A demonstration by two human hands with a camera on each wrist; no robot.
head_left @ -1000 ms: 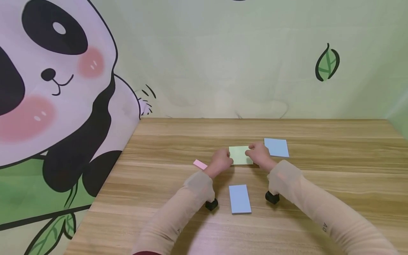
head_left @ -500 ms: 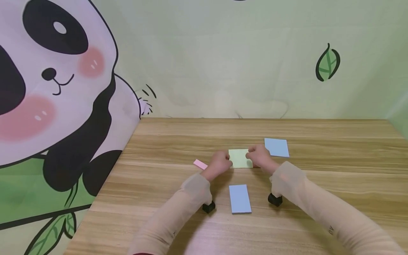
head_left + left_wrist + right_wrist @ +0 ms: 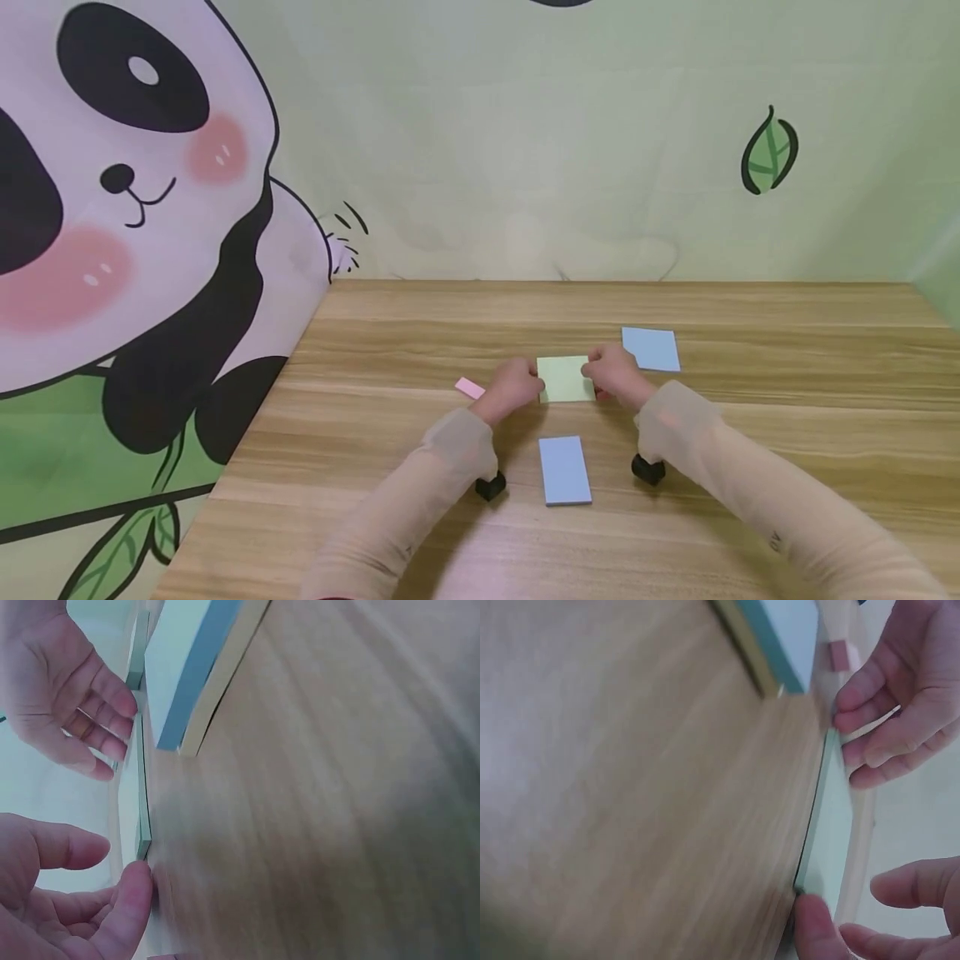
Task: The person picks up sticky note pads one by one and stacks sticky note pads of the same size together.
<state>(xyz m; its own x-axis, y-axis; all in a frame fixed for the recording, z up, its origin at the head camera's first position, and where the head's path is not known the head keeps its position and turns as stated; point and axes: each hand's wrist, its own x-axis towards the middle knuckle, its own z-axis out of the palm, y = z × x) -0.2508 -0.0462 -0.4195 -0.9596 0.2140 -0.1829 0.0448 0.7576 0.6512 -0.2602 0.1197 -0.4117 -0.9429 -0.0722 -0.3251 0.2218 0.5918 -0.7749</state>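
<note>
A pale green sticky note pad (image 3: 564,379) lies flat on the wooden table between the two hands. My left hand (image 3: 513,387) holds its left short edge, and in the left wrist view the left thumb (image 3: 127,911) touches a near corner of the pad. At the right short edge my right hand (image 3: 617,371) grips with thumb and curled fingers; in the right wrist view the right thumb (image 3: 816,922) meets the other near corner. Closer to the person lies a blue sticky note pad (image 3: 566,471), with a cream layer under the blue in the wrist views.
Another blue pad (image 3: 651,349) lies behind the right hand. A small pink pad (image 3: 470,387) sits just left of the left hand. The wooden table (image 3: 810,383) ends at a pale green backdrop (image 3: 487,150) with a panda drawing.
Both hands have slid the green pad a short way towards the person, nearer the front blue pad. The blue pads and the pink pad have stayed in place.
</note>
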